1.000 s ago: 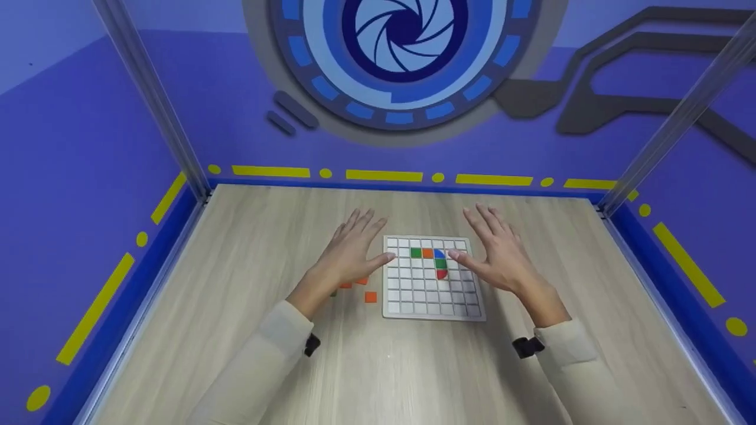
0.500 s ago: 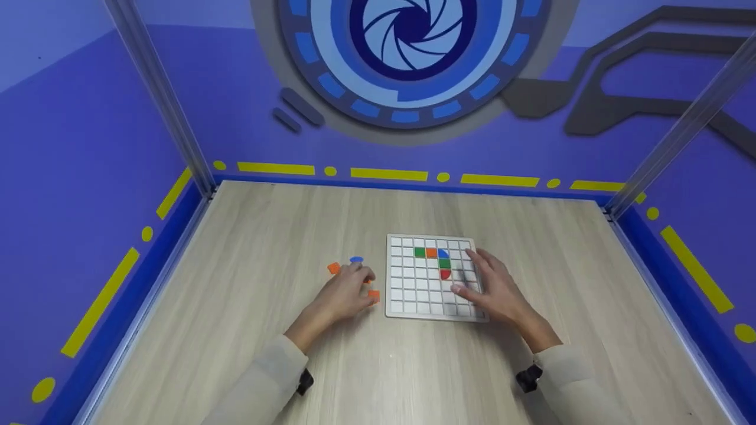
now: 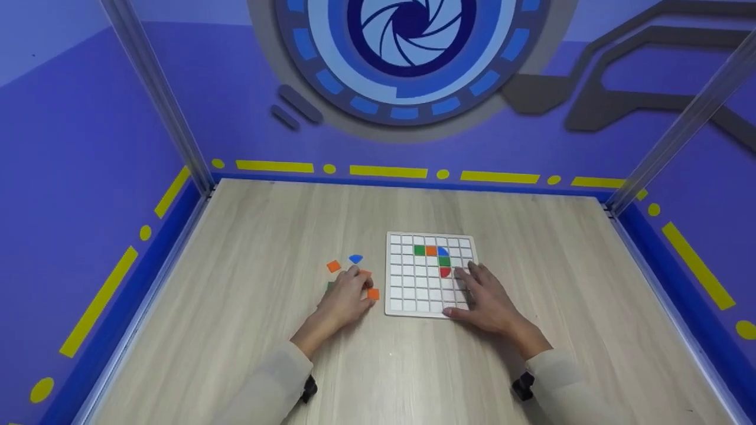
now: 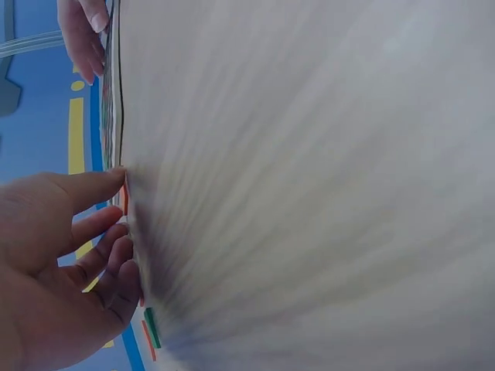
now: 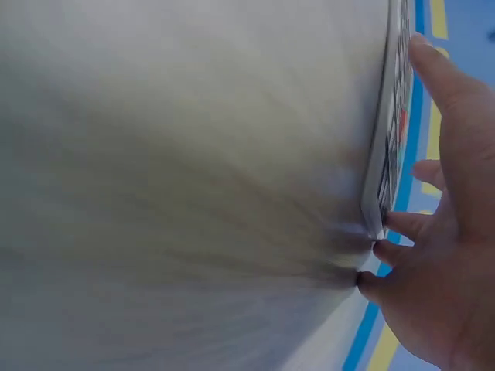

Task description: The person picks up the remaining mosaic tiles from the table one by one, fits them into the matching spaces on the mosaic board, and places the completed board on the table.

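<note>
In the head view my left hand [image 3: 345, 297] is low over loose tiles left of the board. Its thumb and index finger pinch an orange square tile [image 3: 372, 294] lying on the table; the left wrist view shows the orange edge between those two fingertips. My right hand [image 3: 487, 301] rests with spread fingers on the near right corner of a white grid board [image 3: 407, 304]. Set in the board are a green square [image 3: 419, 250], an orange square [image 3: 431, 251], a blue curved tile [image 3: 442, 252], another green square [image 3: 444, 261] and a red curved tile [image 3: 445, 272].
Beyond the left hand lie a loose orange tile [image 3: 333, 266] and a blue curved tile [image 3: 355, 258]. Another orange tile [image 3: 365, 273] and a green tile [image 3: 331, 285] are partly hidden by that hand. A wooden table [image 3: 378, 378] is enclosed by blue walls.
Both hands have come down from above the board. The left hand has reached the loose tiles and closed on one; the right hand has slid toward the board's near right corner.
</note>
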